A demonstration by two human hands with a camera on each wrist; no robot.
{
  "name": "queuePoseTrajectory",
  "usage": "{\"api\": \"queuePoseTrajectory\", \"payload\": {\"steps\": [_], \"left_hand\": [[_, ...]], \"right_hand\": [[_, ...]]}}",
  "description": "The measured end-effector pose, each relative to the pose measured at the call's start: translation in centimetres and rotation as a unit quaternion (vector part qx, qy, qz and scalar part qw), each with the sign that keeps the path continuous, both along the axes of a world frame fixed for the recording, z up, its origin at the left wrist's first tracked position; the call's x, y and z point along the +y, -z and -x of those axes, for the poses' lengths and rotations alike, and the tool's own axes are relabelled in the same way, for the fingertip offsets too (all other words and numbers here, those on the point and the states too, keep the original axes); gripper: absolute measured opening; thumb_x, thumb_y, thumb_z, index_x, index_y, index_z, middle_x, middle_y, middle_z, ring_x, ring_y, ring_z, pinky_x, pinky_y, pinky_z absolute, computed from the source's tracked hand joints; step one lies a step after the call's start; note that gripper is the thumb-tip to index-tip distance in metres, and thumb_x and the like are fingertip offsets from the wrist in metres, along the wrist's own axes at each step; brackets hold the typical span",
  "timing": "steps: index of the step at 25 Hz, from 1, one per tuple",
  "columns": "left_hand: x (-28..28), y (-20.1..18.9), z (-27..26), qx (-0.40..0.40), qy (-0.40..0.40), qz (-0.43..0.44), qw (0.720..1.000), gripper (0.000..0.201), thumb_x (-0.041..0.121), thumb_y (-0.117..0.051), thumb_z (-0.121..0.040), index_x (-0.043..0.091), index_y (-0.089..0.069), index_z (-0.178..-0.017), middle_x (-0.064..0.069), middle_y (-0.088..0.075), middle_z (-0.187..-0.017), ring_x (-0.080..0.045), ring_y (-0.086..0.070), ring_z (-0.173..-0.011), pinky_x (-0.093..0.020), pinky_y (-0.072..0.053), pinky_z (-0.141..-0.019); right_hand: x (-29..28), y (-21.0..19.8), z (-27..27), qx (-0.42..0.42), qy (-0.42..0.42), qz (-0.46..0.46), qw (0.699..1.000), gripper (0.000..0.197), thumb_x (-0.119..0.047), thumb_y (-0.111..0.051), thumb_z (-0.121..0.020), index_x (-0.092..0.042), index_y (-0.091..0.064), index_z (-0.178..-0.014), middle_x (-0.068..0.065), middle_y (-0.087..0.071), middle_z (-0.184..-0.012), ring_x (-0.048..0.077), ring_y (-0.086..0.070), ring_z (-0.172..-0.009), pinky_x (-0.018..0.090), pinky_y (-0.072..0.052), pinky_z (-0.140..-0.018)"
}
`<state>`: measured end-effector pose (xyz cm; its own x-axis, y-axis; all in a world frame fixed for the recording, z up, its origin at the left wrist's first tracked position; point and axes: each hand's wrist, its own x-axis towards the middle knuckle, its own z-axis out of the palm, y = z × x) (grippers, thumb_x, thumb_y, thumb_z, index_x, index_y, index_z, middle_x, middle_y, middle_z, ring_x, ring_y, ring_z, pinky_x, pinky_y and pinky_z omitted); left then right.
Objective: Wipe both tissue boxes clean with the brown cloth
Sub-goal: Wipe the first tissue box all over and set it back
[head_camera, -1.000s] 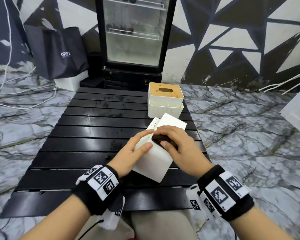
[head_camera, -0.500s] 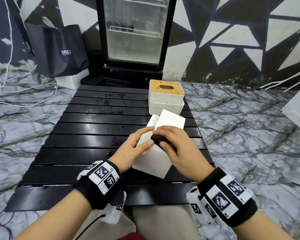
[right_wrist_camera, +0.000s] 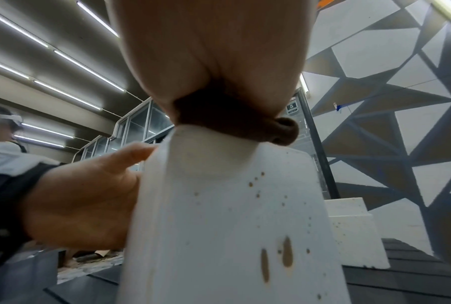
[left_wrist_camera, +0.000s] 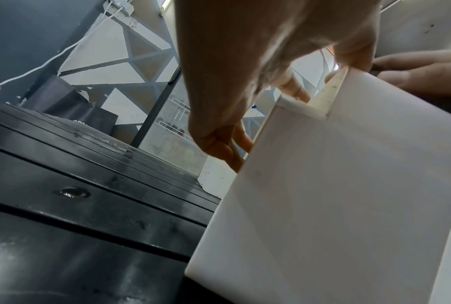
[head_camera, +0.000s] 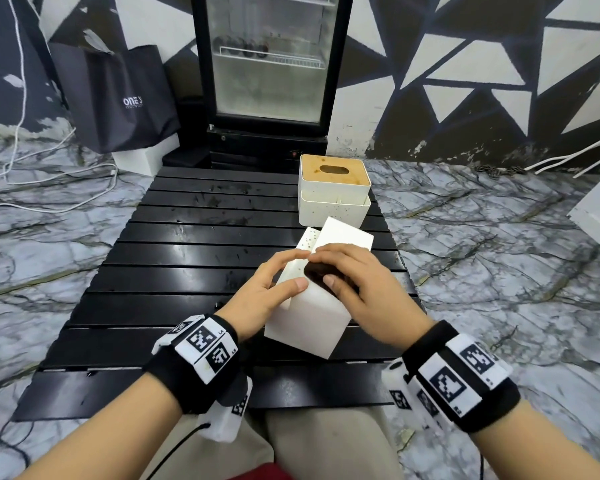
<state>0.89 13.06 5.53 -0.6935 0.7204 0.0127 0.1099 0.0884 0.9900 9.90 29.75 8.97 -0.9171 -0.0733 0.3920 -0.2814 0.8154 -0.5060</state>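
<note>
Near tissue box (head_camera: 305,323), tilted on black slatted table (head_camera: 187,258): barely moved in last sec, wipe ongoing.
L hand (head_camera: 267,292) clasps its side; R hand (head_camera: 357,282) keeps brown cloth (head_camera: 317,275) bunched on same top patch. Brown spots (right_wrist_camera: 286,255) remain. Far tissue box (head_camera: 333,199) just behind limits fwd strokes; table's right edge near, open room to the left.

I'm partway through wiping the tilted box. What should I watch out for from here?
1. The near tissue box is tilted, steadied by the left hand; a hard push from the right hand with the brown cloth may make it slip on the glossy table.
2. Brown spots on its side could get smeared or missed.
3. The far tissue box stands close behind; a long stroke might bump it.
</note>
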Motion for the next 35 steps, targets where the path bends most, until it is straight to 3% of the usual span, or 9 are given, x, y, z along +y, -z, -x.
{"api": "queuePoseTrajectory", "payload": {"steps": [3, 9, 14, 17, 21, 23, 28, 31, 35], "left_hand": [[0.0, -0.2, -0.1, -0.008, -0.002, 0.003, 1.000, 0.041, 0.058, -0.057, -0.063, 0.061, -0.053, -0.104, 0.004, -0.049, -0.130, -0.017, -0.048, -0.120, -0.040, -0.037, -0.106], [0.0, 0.0, 0.2, -0.011, -0.001, 0.023, 1.000, 0.045, 0.061, -0.056, -0.063, 0.060, -0.051, -0.108, 0.003, -0.047, -0.130, -0.020, -0.052, -0.116, -0.042, -0.039, -0.105], [0.1, 0.3, 0.1, -0.014, -0.007, 0.017, 1.000, 0.046, 0.060, -0.057, -0.063, 0.058, -0.051, -0.109, 0.002, -0.047, -0.132, -0.020, -0.055, -0.112, -0.042, -0.041, -0.104], [0.1, 0.5, 0.1, -0.013, -0.008, 0.015, 1.000, 0.047, 0.059, -0.058, -0.065, 0.057, -0.051, -0.111, 0.003, -0.048, -0.132, -0.020, -0.056, -0.112, -0.045, -0.041, -0.104], [0.1, 0.8, 0.1, -0.004, -0.010, 0.015, 1.000, 0.046, 0.060, -0.056, -0.066, 0.058, -0.050, -0.112, 0.006, -0.047, -0.132, -0.018, -0.048, -0.122, -0.047, -0.034, -0.109], [0.0, 0.8, 0.0, 0.005, -0.010, 0.003, 1.000, 0.044, 0.059, -0.056, -0.068, 0.059, -0.050, -0.111, 0.009, -0.048, -0.134, -0.011, -0.041, -0.129, -0.044, -0.029, -0.113], [0.1, 0.6, -0.1, 0.009, -0.001, -0.013, 1.000, 0.046, 0.056, -0.056, -0.069, 0.055, -0.051, -0.115, 0.009, -0.047, -0.137, 0.000, -0.037, -0.130, -0.029, -0.030, -0.109], [0.2, 0.2, -0.2, -0.010, -0.018, -0.003, 1.000, 0.046, 0.059, -0.056, -0.062, 0.061, -0.051, -0.108, 0.002, -0.048, -0.132, -0.009, -0.053, -0.113, -0.021, -0.040, -0.092], [0.3, 0.0, -0.3, -0.011, -0.024, 0.005, 1.000, 0.044, 0.060, -0.056, -0.061, 0.061, -0.052, -0.105, 0.001, -0.047, -0.130, -0.019, -0.057, -0.107, -0.029, -0.044, -0.092]], "right_hand": [[1.5, -0.5, 1.5, -0.015, 0.007, 0.003, 1.000, 0.033, -0.018, -0.047, -0.088, -0.018, -0.056, -0.120, -0.013, -0.049, -0.114, 0.001, -0.038, -0.111, 0.004, -0.021, -0.096], [4.3, -1.2, 4.7, -0.051, 0.056, 0.000, 0.997, 0.032, -0.010, -0.048, -0.091, -0.019, -0.054, -0.121, 0.000, -0.053, -0.123, 0.019, -0.044, -0.117, 0.030, -0.032, -0.102], [6.2, -1.4, 6.5, -0.081, 0.130, 0.035, 0.988, 0.031, -0.010, -0.046, -0.093, -0.017, -0.053, -0.122, 0.005, -0.054, -0.125, 0.020, -0.047, -0.117, 0.020, -0.031, -0.096], [5.9, -2.3, 5.8, -0.039, 0.170, 0.031, 0.984, 0.033, -0.007, -0.045, -0.092, -0.016, -0.053, -0.122, 0.008, -0.054, -0.123, 0.024, -0.047, -0.116, 0.017, -0.028, -0.094], [0.7, -2.1, 1.2, 0.077, 0.096, 0.020, 0.992, 0.034, -0.011, -0.045, -0.088, -0.017, -0.057, -0.119, 0.006, -0.054, -0.117, 0.021, -0.047, -0.110, 0.022, -0.031, -0.098], [-1.9, -0.9, -0.7, 0.077, 0.082, 0.017, 0.994, 0.034, -0.016, -0.045, -0.089, -0.023, -0.055, -0.120, 0.002, -0.053, -0.119, 0.017, -0.045, -0.109, 0.021, -0.031, -0.098], [-2.2, 0.2, -0.5, 0.023, 0.075, -0.026, 0.997, 0.039, -0.030, -0.035, -0.088, -0.028, -0.052, -0.123, -0.002, -0.056, -0.117, 0.018, -0.048, -0.109, 0.039, -0.042, -0.094], [-0.7, -0.2, 1.0, -0.001, 0.049, -0.032, 0.998, 0.039, -0.031, -0.035, -0.087, -0.024, -0.055, -0.120, -0.002, -0.058, -0.116, 0.020, -0.049, -0.110, 0.038, -0.040, -0.097], [1.2, -0.9, 2.9, -0.020, 0.053, -0.023, 0.998, 0.034, -0.019, -0.045, -0.090, -0.018, -0.056, -0.122, 0.001, -0.057, -0.120, 0.021, -0.046, -0.114, 0.026, -0.032, -0.097]]}}
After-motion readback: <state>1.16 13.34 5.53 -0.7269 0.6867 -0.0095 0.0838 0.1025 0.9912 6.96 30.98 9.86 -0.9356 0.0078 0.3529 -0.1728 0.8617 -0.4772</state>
